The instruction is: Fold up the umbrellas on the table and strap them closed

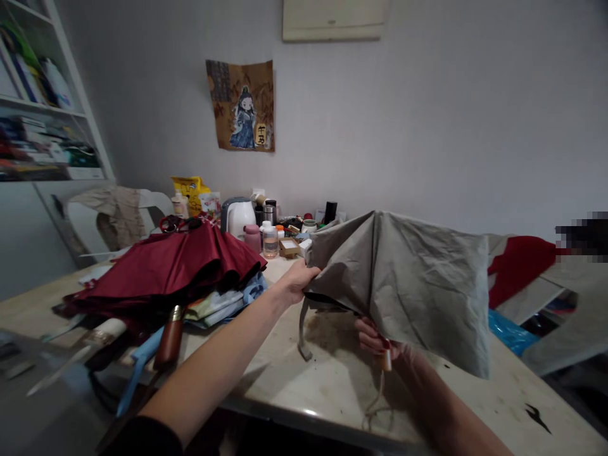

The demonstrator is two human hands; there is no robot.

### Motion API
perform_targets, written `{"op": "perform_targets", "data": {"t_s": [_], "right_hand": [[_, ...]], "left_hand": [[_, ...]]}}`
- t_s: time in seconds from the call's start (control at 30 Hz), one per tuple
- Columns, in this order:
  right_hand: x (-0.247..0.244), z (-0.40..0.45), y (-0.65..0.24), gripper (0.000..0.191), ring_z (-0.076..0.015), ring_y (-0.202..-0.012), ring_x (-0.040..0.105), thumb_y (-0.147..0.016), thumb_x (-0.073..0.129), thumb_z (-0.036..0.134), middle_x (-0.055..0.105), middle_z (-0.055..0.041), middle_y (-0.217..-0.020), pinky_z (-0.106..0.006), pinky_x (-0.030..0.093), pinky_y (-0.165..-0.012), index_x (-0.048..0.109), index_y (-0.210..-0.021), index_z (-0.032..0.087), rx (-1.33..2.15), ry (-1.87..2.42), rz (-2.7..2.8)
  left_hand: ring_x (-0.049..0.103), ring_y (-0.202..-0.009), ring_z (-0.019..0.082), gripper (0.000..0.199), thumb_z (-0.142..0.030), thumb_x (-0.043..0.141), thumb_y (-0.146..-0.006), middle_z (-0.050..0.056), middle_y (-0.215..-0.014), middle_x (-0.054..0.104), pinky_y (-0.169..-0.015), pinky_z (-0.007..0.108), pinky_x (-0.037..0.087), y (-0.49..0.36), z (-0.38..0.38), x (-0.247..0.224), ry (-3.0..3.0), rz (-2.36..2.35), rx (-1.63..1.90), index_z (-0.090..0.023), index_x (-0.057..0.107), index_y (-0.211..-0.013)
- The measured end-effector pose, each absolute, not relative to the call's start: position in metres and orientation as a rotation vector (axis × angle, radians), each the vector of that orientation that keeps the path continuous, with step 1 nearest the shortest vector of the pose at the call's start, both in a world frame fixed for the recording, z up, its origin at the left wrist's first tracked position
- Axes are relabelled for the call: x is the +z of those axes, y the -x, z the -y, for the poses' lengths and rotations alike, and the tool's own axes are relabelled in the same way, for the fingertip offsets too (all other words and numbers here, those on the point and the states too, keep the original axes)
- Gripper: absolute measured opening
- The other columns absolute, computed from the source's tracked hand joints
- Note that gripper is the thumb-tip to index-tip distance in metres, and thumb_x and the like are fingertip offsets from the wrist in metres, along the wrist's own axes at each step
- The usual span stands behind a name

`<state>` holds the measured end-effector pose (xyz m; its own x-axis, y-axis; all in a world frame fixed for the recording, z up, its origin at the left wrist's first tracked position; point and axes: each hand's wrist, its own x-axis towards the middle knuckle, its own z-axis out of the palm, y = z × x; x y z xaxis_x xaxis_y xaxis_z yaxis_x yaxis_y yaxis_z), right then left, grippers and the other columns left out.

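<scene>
A grey umbrella (418, 272), its cloth loose and partly folded, is held above the table. My left hand (303, 280) is closed on the left edge of its cloth. Below the canopy, my right hand (377, 340) wraps round the umbrella's handle (384, 361), whose light-coloured end shows beneath the fingers. A thin cord (377, 405) hangs from that end. On the left, a grey strap (302, 335) dangles from the cloth. Part of my right wrist is behind the canopy.
Dark red umbrellas (175, 263) and a brown handle (170, 342) lie piled at the left. A white kettle (240, 218), bottles (270, 240) and a small box (289, 247) stand at the back of the table (280, 354). Red cloth (520, 263) and a blue bag (513, 332) are at the right.
</scene>
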<state>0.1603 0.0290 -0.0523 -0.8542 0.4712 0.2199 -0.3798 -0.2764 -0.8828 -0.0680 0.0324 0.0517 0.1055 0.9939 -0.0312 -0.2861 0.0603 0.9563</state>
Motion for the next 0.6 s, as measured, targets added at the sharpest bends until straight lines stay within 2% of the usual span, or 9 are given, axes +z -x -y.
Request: {"op": "perform_targets", "data": {"t_s": [0.17, 0.23, 0.3, 0.4, 0.47, 0.53, 0.6], "right_hand": [[-0.04, -0.018, -0.16, 0.051, -0.0036, -0.039, 0.01, -0.082, 0.071, 0.037, 0.023, 0.0093, -0.052, -0.017, 0.023, -0.034, 0.031, -0.056, 0.018, 2.229, -0.021, 1.227], [-0.032, -0.014, -0.162, 0.052, -0.0036, -0.039, 0.01, -0.079, 0.075, 0.034, 0.025, 0.0095, -0.051, -0.016, 0.024, -0.034, 0.03, -0.055, 0.018, 2.267, -0.084, 1.106], [-0.025, -0.012, -0.164, 0.053, -0.0023, -0.038, 0.011, -0.08, 0.074, 0.031, 0.027, 0.0096, -0.051, -0.014, 0.024, -0.034, 0.029, -0.054, 0.018, 2.293, -0.206, 1.047], [-0.021, -0.015, -0.166, 0.052, 0.0, -0.035, 0.015, -0.081, 0.072, 0.024, 0.029, 0.0101, -0.051, -0.012, 0.025, -0.035, 0.028, -0.055, 0.017, 2.28, -0.387, 1.012], [-0.021, -0.017, -0.168, 0.047, -0.0003, -0.035, 0.015, -0.081, 0.072, 0.023, 0.029, 0.0107, -0.051, -0.012, 0.026, -0.036, 0.031, -0.057, 0.018, 2.259, -0.362, 0.994], [-0.023, -0.018, -0.169, 0.044, -0.001, -0.036, 0.013, -0.081, 0.072, 0.025, 0.029, 0.011, -0.051, -0.012, 0.028, -0.038, 0.035, -0.059, 0.018, 2.254, -0.273, 0.982], [-0.025, -0.019, -0.169, 0.044, -0.0014, -0.037, 0.012, -0.081, 0.072, 0.028, 0.028, 0.0108, -0.051, -0.012, 0.029, -0.039, 0.036, -0.058, 0.018, 2.272, -0.21, 0.99]], "left_hand": [[0.063, -0.061, 0.015, 0.058, 0.002, 0.057, -0.041, 0.002, -0.078, 0.071, -0.056, 0.024, 0.047, 0.068, -0.035, 0.051, -1.084, -0.794, 1.382, -0.016, 0.063, -0.096], [0.061, -0.06, 0.014, 0.061, 0.005, 0.058, -0.041, 0.001, -0.075, 0.069, -0.057, 0.023, 0.046, 0.074, -0.038, 0.05, -1.062, -0.864, 1.422, -0.015, 0.06, -0.099], [0.057, -0.056, 0.011, 0.056, 0.002, 0.062, -0.047, -0.001, -0.07, 0.064, -0.055, 0.021, 0.044, 0.081, -0.04, 0.047, -0.988, -1.025, 1.498, -0.015, 0.056, -0.1], [0.057, -0.064, 0.009, 0.037, -0.013, 0.064, -0.068, 0.0, -0.078, 0.062, -0.058, 0.019, 0.043, 0.085, -0.034, 0.043, -0.934, -1.17, 1.696, -0.018, 0.051, -0.102], [0.058, -0.069, 0.01, 0.026, -0.03, 0.062, -0.08, 0.001, -0.084, 0.063, -0.06, 0.019, 0.044, 0.08, -0.024, 0.041, -1.034, -1.18, 1.811, -0.019, 0.053, -0.101], [0.057, -0.067, 0.012, 0.035, -0.051, 0.057, -0.083, 0.003, -0.08, 0.063, -0.057, 0.021, 0.044, 0.071, -0.01, 0.041, -1.17, -1.151, 1.784, -0.017, 0.057, -0.094], [0.053, -0.058, 0.011, 0.044, -0.06, 0.059, -0.078, 0.002, -0.069, 0.061, -0.052, 0.022, 0.039, 0.061, 0.0, 0.046, -1.241, -1.142, 1.632, -0.016, 0.059, -0.082]]}}
